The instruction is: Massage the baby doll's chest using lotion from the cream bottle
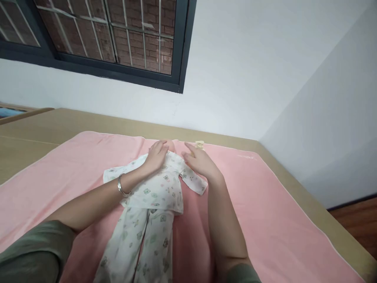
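So there's a small doll or baby figure dressed in a white printed baby outfit, lying lengthwise down the middle of the frame on a pink blanket; the blanket covers a tan bed pushed against the white wall, with a dark-framed window in the upper left of the frame.

Left hand lies flat on the upper chest of the outfit near the collar, fingers stretched out and close together, not gripping anything; there's a silver bracelet on that wrist. Right hand rests palm-down on the shoulder and short sleeve on the right side, fingers loosely together and pointing up-left, again pressing rather than pinching. Just above them a bit of the head peeks out, and a small pale yellow thing sits near the top edge of the blanket; can't tell what it is.

My take on handling: the cloth looks thin, soft and floppy, super light; it'll bunch and slide over whatever's inside; I'd take hold at the collar edge or sleeve hem, where the fabric has a seam to grab.
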